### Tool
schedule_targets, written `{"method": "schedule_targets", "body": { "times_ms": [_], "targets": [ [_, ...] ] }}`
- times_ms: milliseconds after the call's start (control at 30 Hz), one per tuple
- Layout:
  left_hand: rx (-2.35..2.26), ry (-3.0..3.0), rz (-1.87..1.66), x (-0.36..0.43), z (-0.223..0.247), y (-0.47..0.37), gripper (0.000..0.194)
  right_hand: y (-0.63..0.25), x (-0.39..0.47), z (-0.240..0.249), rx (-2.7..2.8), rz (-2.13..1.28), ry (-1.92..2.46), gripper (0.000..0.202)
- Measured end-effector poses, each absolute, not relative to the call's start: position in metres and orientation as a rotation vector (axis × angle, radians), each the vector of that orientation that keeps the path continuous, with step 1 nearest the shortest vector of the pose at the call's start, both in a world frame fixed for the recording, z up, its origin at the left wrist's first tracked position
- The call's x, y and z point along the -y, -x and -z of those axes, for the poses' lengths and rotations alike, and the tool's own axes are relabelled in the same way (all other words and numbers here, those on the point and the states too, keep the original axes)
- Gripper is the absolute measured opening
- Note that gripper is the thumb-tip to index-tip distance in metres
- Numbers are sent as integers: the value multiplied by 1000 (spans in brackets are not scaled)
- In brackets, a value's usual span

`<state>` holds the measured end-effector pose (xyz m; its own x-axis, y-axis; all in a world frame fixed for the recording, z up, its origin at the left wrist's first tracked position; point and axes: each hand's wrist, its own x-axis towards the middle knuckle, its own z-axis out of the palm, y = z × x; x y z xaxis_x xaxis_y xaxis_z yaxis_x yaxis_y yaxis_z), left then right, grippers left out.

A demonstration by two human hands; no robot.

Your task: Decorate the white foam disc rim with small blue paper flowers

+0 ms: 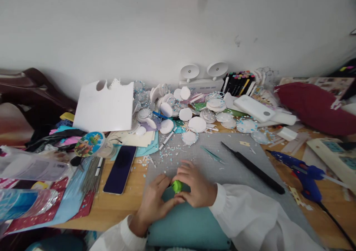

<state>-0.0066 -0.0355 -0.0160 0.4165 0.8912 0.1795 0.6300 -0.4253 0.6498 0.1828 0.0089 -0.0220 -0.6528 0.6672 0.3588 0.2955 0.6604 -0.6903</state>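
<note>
A small bright green object, rounded and too small to name more exactly, sits between my two hands over a teal board. My right hand curls around its far and right sides, with the thumb in front. From the left, my left hand reaches it with fingers and thumb bent in a wide pinch. The two thumbs meet in front of it, and part of the object is hidden by my fingers. Beyond my hands lies a grey cutting mat scattered with tiny white and blue bits.
White discs with blue-dotted edges are piled at the back. Teal tweezers and a long black tool lie on the mat. A blue glue gun is at right, a phone at left, beside a clear bottle.
</note>
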Motion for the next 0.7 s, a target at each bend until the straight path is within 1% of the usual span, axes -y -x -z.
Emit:
{"method": "schedule_targets", "body": {
  "times_ms": [200, 333, 500, 700],
  "targets": [
    [-1302, -2155, -704, 37, 18, 7, 35, -183, -10, 22, 2285, -810, 730, 19],
    [-1309, -2081, -706, 37, 17, 8, 35, -183, -11, 25, 2223, -850, 708, 22],
    [-1272, -1907, -770, 36, 13, 7, 26, -185, -12, 26, 2196, -850, 737, 29],
    [-1364, -1822, -771, 32, 14, 3, 32, -186, -13, 26, 2151, -869, 774, 33]
  ]
}}
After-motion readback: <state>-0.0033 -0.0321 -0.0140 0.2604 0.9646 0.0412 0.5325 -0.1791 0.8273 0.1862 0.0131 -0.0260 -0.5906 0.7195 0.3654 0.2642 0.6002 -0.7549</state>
